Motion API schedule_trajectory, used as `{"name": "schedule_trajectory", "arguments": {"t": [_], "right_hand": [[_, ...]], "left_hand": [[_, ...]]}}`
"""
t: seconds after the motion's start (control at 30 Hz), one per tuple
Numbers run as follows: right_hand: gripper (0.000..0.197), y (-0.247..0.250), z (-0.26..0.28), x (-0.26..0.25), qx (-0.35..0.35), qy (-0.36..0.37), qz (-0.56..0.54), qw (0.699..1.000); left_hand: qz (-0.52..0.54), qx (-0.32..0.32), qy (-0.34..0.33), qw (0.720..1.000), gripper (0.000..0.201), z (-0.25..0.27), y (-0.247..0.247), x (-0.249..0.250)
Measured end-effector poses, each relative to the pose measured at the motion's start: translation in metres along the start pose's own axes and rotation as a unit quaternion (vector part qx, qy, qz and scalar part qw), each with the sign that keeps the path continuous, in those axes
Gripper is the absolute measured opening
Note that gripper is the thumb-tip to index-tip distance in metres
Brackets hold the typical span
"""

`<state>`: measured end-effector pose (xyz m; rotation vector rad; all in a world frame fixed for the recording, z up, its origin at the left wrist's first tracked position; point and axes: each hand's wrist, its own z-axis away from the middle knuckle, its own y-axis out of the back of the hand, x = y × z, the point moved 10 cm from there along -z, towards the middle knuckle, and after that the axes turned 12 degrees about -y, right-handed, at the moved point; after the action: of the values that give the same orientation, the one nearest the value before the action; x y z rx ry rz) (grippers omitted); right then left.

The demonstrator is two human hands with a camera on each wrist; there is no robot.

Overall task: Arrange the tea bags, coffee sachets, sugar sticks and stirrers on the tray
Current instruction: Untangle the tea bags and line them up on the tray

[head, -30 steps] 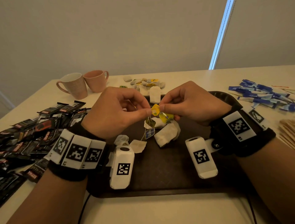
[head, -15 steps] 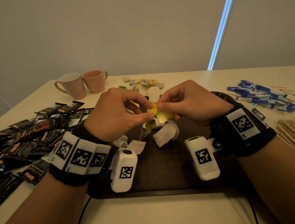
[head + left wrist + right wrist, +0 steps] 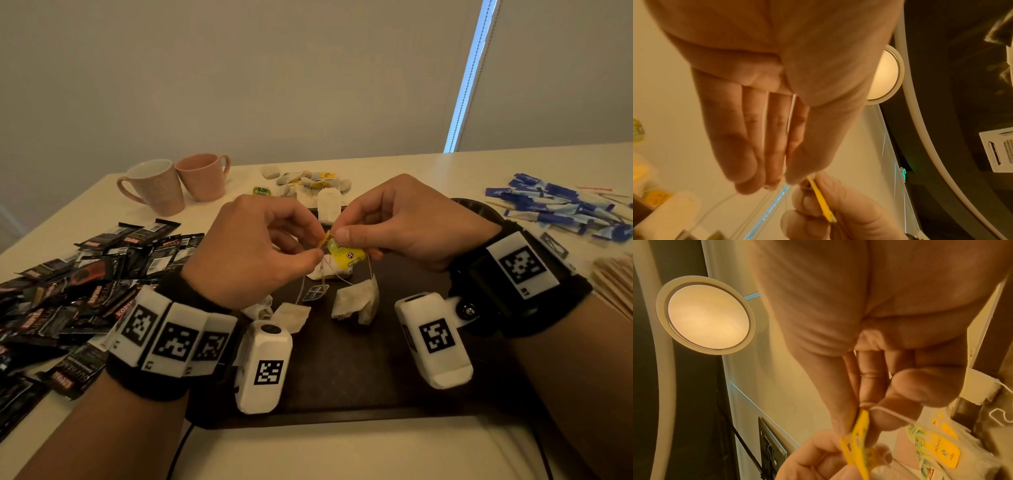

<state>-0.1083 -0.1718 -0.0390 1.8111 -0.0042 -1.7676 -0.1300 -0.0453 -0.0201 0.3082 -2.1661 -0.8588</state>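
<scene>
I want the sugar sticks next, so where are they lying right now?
In the head view, the blue sugar sticks lie in a loose pile on the table's far right, beyond the right hand and behind the wooden stirrers.

Bare forearms wear black wristbands (image 3: 161, 380) carrying white blocks printed with black square-patterned markers (image 3: 269, 371).

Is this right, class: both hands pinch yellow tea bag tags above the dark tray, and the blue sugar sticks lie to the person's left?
Wrong side. The head view shows the blue sugar sticks on the person's right; the rest stands: left hand and right hand pinch yellow tags above the tray.
</scene>
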Motion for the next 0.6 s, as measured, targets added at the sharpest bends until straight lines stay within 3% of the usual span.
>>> {"name": "schedule_trajectory", "arguments": {"t": [0.2, 0.47, 0.6], "right_hand": [[0.006, 0.006, -0.003, 0.003, 0.036, 0.000, 0.038, 0.999], [0.005, 0.011, -0.005, 0.010, 0.058, -0.038, 0.080, 0.994], [0.006, 0.018, -0.005, 0.008, 0.090, -0.032, 0.127, 0.987]], "left_hand": [[0.023, -0.009, 0.013, 1.000, 0.010, 0.001, 0.000, -0.005], [0.101, 0.030, 0.045, 0.993, 0.008, 0.004, 0.007, -0.013], [0.115, 0.030, 0.043, 0.992, 0.026, 0.004, 0.010, -0.009]]}}
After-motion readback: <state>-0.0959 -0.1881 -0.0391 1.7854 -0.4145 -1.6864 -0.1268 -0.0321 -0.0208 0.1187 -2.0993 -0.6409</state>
